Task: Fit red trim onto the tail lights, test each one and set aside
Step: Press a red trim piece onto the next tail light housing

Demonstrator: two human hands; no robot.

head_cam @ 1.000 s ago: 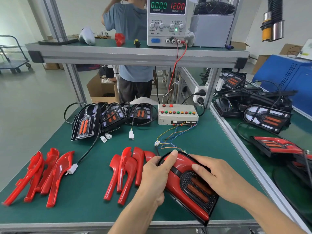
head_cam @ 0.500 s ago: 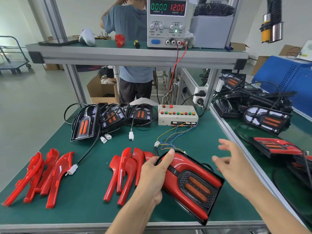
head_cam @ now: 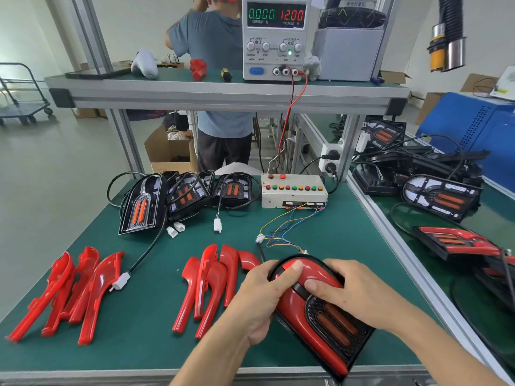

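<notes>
Evidently the fitting step is in hand: the tail light (head_cam: pixel 320 316) lies tilted at the near edge of the table (head_cam: pixel 145 335), red trim (head_cam: pixel 312 277) already over its upper curve. The left hand (head_cam: pixel 262 296) curls its grip round the lamp's left edge, thumb lying on the trim; the right hand (head_cam: pixel 359 293) lies over the top, fingers bent and pressing on the red piece. Next, I judge, comes firm pressing along the seam until it seats, then running the lamp off the button box (head_cam: pixel 294 190); loose coloured wires (head_cam: pixel 278 235) run from the box towards the lamp, though whether they are plugged in is hidden. Spare trims (head_cam: pixel 211 285) lie just left of the left hand, more (head_cam: pixel 69 291) further left, untrimmed lamps (head_cam: pixel 184 196) behind. Trimmed lamps (head_cam: pixel 457 240) sit on the right-hand bench.
</notes>
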